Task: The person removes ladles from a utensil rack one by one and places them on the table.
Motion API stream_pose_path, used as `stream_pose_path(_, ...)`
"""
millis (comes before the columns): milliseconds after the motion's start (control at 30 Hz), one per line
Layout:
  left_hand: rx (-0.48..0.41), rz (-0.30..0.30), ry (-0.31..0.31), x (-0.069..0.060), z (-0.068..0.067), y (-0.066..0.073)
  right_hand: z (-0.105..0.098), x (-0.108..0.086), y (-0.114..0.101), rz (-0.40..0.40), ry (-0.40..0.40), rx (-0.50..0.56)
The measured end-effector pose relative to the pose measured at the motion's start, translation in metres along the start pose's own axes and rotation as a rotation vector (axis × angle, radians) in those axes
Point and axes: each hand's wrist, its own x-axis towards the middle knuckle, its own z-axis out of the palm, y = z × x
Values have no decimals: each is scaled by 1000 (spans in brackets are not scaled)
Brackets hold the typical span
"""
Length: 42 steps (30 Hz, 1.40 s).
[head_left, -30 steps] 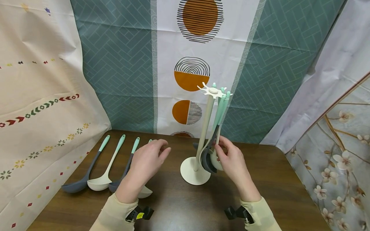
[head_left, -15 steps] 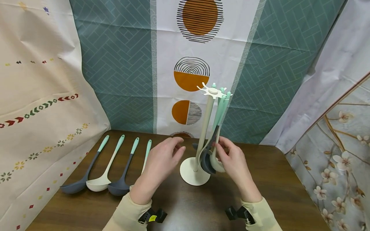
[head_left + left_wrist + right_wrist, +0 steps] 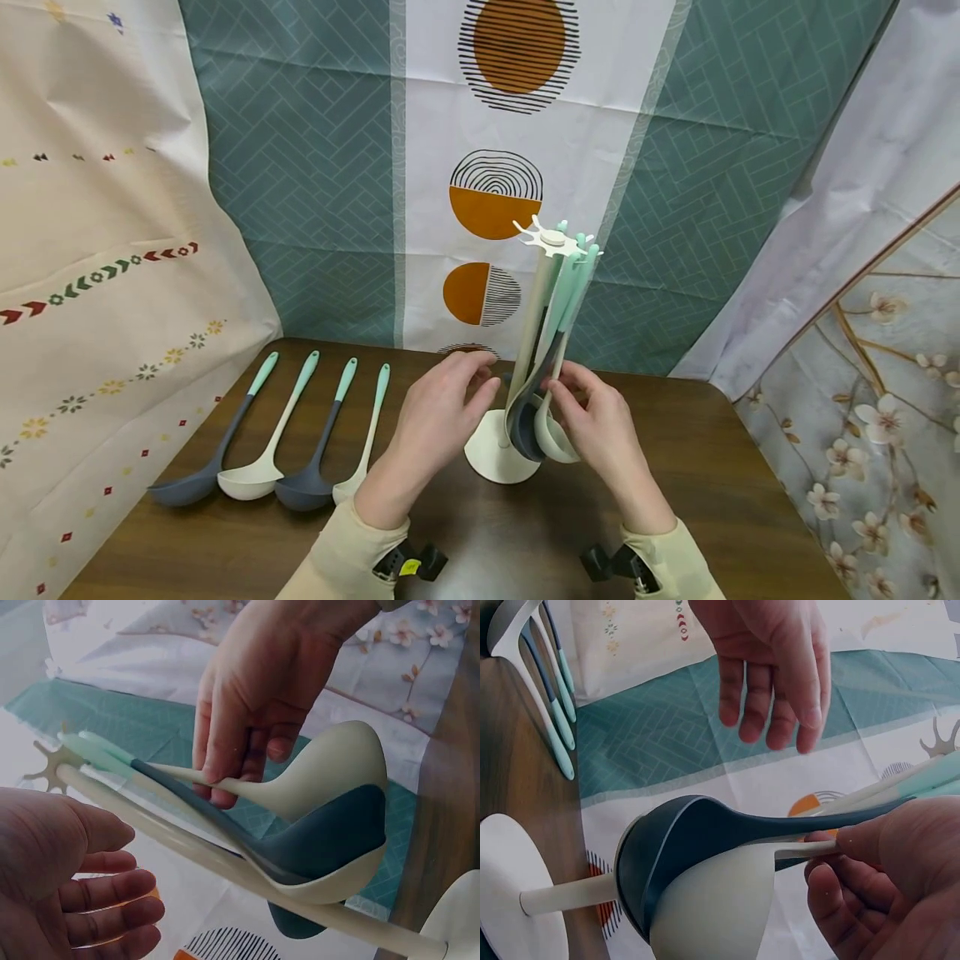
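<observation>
A cream utensil stand (image 3: 495, 458) rises from a round base, with a spoked hook top (image 3: 552, 240). From its right side hang several ladles with mint-green handle ends. My right hand (image 3: 600, 417) pinches the stem of a cream ladle (image 3: 337, 761) between thumb and fingers, just above the bowl. Nested behind that bowl is a dark blue ladle (image 3: 682, 847), and another cream ladle (image 3: 330, 889) curves behind it. To the left of the post, my left hand (image 3: 442, 408) hovers with relaxed, loosely bent fingers, holding nothing and apart from the stand.
On the left of the brown wooden table (image 3: 675, 483) several ladles lie in a row: a dark ladle (image 3: 187, 487), a cream ladle (image 3: 251, 479), a second dark ladle (image 3: 303, 487) and a smaller cream ladle (image 3: 367, 442). Patterned cloths hang behind and at both sides.
My left hand has moved right, from over the lying ladles to beside the stand. The hanging ladles have swung slightly toward the front left, my right hand still pinching the cream one.
</observation>
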Motion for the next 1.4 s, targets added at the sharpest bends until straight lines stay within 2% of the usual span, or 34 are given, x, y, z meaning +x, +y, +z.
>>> stream_pose_path(433, -137, -14, -33, 7, 17, 6, 1, -7, -4, -43, 31, -8)
stream_pose_path(800, -254, -47, -77, 11, 29, 8, -1, -11, -3, -92, 66, -56)
stream_pose_path(967, -269, -54, -79, 14, 37, 8, -1, -13, -3, -124, 79, -76)
stream_pose_path(1133, -253, -31, -49, 17, 42, 9, -3, -13, -1, -142, 96, -109)
stream_pose_path(1400, -253, -17, -20, 18, 43, 9, -5, -13, 0, -145, 98, -123)
